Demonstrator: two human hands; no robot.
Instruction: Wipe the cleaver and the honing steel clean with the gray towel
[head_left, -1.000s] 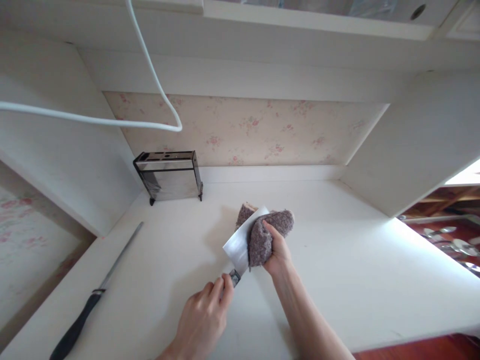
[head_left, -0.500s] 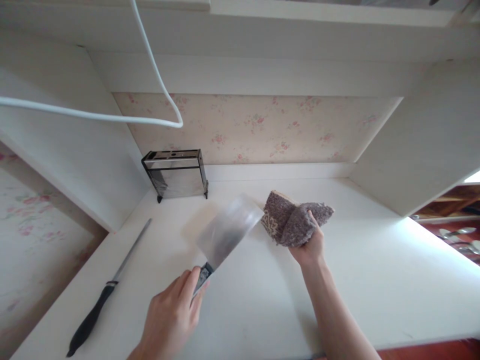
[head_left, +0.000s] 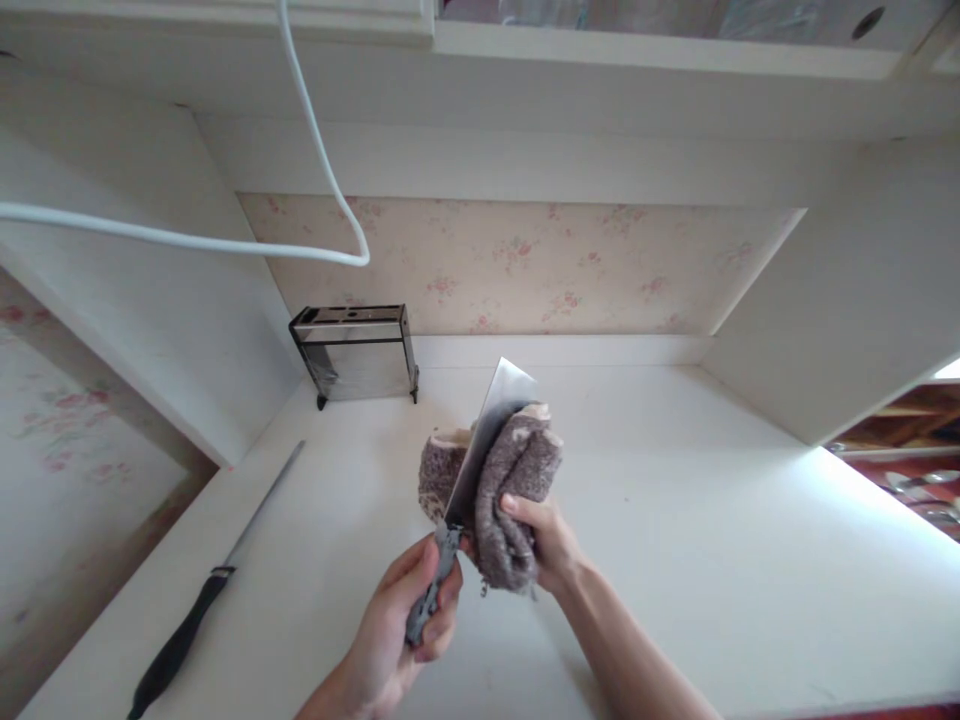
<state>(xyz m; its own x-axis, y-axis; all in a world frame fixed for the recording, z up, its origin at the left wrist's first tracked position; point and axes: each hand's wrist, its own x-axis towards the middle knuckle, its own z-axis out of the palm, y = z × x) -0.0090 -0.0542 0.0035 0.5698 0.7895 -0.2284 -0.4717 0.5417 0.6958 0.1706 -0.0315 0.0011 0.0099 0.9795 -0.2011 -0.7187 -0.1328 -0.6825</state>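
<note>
My left hand (head_left: 409, 610) is wrapped round the grey handle of a cleaver (head_left: 484, 435), whose broad blade points up and away from me. A thick brown-and-cream cloth (head_left: 517, 500) is folded about the blade, with a part on each side of it. My right hand (head_left: 551, 540) grips this cloth from the right, thumb on top. The cloth hides the lower middle of the blade and most of my right fingers. Both hands are above the white counter.
A sharpening steel (head_left: 225, 572) with a black handle lies on the counter (head_left: 675, 560) at the left. Behind it, a two-sided upright metal box with black trim and feet (head_left: 356, 355) stands near the back wall. A white cable (head_left: 322, 165) hangs at upper left.
My left hand has turned the cleaver more upright. My right hand has brought the cloth leftward and closed it about the blade, which was apart from it before.
</note>
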